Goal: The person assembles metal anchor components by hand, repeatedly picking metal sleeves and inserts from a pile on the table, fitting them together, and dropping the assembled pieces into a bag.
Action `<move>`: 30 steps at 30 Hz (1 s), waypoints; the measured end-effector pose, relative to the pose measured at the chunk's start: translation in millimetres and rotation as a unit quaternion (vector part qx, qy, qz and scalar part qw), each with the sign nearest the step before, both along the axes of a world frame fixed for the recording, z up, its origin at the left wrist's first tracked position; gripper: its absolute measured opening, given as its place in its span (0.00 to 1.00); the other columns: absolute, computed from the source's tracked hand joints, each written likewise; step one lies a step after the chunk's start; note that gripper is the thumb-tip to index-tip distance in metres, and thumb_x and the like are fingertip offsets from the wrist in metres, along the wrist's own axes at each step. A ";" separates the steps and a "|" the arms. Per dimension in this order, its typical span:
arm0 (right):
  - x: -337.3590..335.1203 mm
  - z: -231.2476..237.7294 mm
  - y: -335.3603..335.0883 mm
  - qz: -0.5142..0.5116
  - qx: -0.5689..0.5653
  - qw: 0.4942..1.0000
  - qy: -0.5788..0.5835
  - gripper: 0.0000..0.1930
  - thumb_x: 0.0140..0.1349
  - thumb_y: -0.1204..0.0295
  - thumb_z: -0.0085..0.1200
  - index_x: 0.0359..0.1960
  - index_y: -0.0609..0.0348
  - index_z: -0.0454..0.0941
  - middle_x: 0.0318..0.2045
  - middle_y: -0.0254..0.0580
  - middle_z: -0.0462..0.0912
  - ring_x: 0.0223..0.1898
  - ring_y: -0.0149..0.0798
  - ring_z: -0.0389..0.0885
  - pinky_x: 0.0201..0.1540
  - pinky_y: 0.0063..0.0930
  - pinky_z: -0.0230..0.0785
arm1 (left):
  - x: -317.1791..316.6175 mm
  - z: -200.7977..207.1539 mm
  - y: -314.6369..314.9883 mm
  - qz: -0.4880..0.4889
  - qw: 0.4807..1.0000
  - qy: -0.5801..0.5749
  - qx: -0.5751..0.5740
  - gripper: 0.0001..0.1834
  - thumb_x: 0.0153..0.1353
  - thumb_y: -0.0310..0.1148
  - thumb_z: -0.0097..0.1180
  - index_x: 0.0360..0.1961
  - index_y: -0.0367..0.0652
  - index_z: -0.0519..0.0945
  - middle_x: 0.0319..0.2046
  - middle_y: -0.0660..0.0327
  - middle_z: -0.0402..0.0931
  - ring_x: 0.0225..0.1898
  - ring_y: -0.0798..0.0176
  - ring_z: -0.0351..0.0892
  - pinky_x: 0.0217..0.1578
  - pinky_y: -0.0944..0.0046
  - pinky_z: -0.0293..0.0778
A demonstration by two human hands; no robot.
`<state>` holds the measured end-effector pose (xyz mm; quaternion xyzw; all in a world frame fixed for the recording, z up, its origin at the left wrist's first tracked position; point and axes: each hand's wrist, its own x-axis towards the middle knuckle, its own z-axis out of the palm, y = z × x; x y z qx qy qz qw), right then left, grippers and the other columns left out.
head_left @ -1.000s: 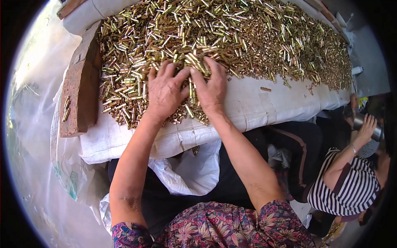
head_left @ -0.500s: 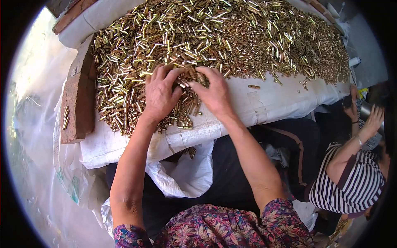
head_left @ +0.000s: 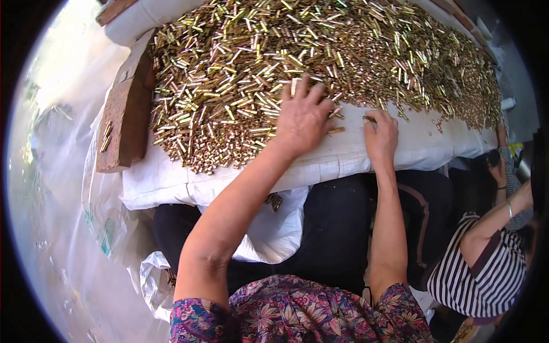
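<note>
The person's left hand (head_left: 304, 121), fingers spread apart, lies over the near edge of a broad heap of shiny gold-coloured metal tubes (head_left: 229, 74) on a white woven cloth (head_left: 343, 153); the right hand (head_left: 382, 137) curls beside it, fingertips at a short brownish metal piece (head_left: 369, 119) — whether pinched, I cannot tell; a reddish-brown brick block (head_left: 127, 117) borders the heap's left end.

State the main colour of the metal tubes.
The tubes are mostly shiny gold, clearest in the head view.
</note>
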<state>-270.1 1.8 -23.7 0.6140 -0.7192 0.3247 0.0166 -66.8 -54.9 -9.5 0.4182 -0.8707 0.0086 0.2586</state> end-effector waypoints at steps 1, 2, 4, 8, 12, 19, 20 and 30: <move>2.2 -2.4 -0.6 0.005 0.002 1.000 0.006 0.10 0.52 0.79 0.57 0.38 0.56 0.81 0.37 0.44 0.81 0.42 0.50 0.75 0.47 0.41 0.68 | -2.6 -0.5 -0.2 -0.029 0.999 -0.013 0.015 0.18 0.58 0.50 0.58 0.44 0.52 0.81 0.59 0.56 0.68 0.69 0.47 0.55 0.66 0.37 0.48; 6.8 -4.2 -0.9 0.009 0.003 1.000 0.006 0.10 0.52 0.79 0.57 0.38 0.56 0.81 0.37 0.44 0.81 0.42 0.50 0.75 0.47 0.41 0.68 | -4.2 -2.5 0.3 -0.025 0.999 -0.013 0.017 0.18 0.58 0.50 0.58 0.44 0.52 0.81 0.59 0.56 0.68 0.69 0.47 0.55 0.66 0.37 0.48; 17.1 -7.5 -2.0 0.048 -0.013 0.999 0.018 0.09 0.52 0.79 0.57 0.36 0.58 0.80 0.35 0.46 0.81 0.42 0.52 0.75 0.45 0.44 0.68 | -4.6 -6.0 -1.5 -0.033 0.999 0.000 -0.003 0.18 0.58 0.50 0.58 0.43 0.52 0.82 0.58 0.56 0.69 0.69 0.48 0.54 0.67 0.38 0.46; 18.1 -9.8 -1.7 0.062 0.004 0.997 0.038 0.07 0.55 0.76 0.58 0.37 0.58 0.80 0.35 0.43 0.79 0.42 0.50 0.75 0.47 0.40 0.68 | 18.7 9.9 0.1 -0.062 0.996 0.006 0.060 0.22 0.58 0.51 0.59 0.51 0.54 0.79 0.62 0.57 0.67 0.69 0.48 0.56 0.65 0.37 0.51; 9.7 -16.5 0.1 0.044 0.003 0.997 0.057 0.04 0.54 0.78 0.55 0.32 0.61 0.75 0.36 0.51 0.77 0.42 0.57 0.73 0.44 0.47 0.67 | 88.2 31.7 11.4 0.017 0.990 0.130 0.059 0.20 0.57 0.36 0.63 0.50 0.43 0.79 0.48 0.53 0.76 0.51 0.48 0.75 0.52 0.52 0.71; 49.9 6.9 40.8 0.107 0.065 0.986 -0.110 0.04 0.60 0.76 0.56 0.34 0.63 0.77 0.27 0.44 0.79 0.29 0.40 0.78 0.35 0.31 0.70 | 173.4 28.0 98.0 0.116 0.913 0.252 0.299 0.04 0.59 0.25 0.58 0.33 0.37 0.76 0.24 0.55 0.75 0.27 0.56 0.77 0.31 0.60 0.72; 57.4 5.6 42.9 0.161 0.092 0.975 -0.124 0.04 0.61 0.75 0.56 0.34 0.63 0.77 0.26 0.44 0.79 0.28 0.39 0.78 0.34 0.30 0.69 | 178.8 23.2 108.0 0.108 0.927 0.220 0.283 0.04 0.59 0.25 0.58 0.33 0.37 0.76 0.24 0.55 0.75 0.27 0.55 0.77 0.31 0.60 0.72; 110.1 24.6 41.3 0.200 0.125 0.952 -0.195 0.04 0.62 0.76 0.55 0.35 0.65 0.78 0.24 0.36 0.78 0.27 0.25 0.72 0.32 0.23 0.67 | 216.5 14.0 144.3 0.229 0.914 0.185 0.280 0.06 0.57 0.27 0.58 0.33 0.38 0.75 0.30 0.52 0.78 0.32 0.48 0.79 0.35 0.56 0.73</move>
